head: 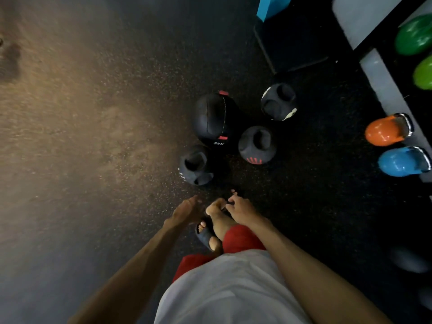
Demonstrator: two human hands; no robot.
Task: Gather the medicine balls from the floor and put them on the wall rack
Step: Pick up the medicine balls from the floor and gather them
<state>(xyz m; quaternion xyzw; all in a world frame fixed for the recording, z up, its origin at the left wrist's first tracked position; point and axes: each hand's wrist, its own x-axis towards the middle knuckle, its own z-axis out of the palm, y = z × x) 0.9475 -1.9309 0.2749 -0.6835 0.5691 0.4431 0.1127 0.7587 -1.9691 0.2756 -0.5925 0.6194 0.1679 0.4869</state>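
Note:
Several dark medicine balls lie together on the black rubber floor. The biggest, a black ball marked 8KG [214, 119], has red tabs. Around it sit three smaller grey balls with grip holes: one with white marks at the left front [195, 166], one with red marks [257, 146], one farther back [278, 101]. My left hand [187, 210] reaches down with straight fingers, just short of the left front ball. My right hand [240, 208] hangs beside it with loosely bent fingers. Both hold nothing.
Kettlebells stand along the right wall: orange [385, 130], blue [402, 161], and two green ones [413, 36] farther back. A dark step box [292, 36] with a blue block [272, 5] on it sits behind the balls. My feet in sandals [208, 235] are below my hands.

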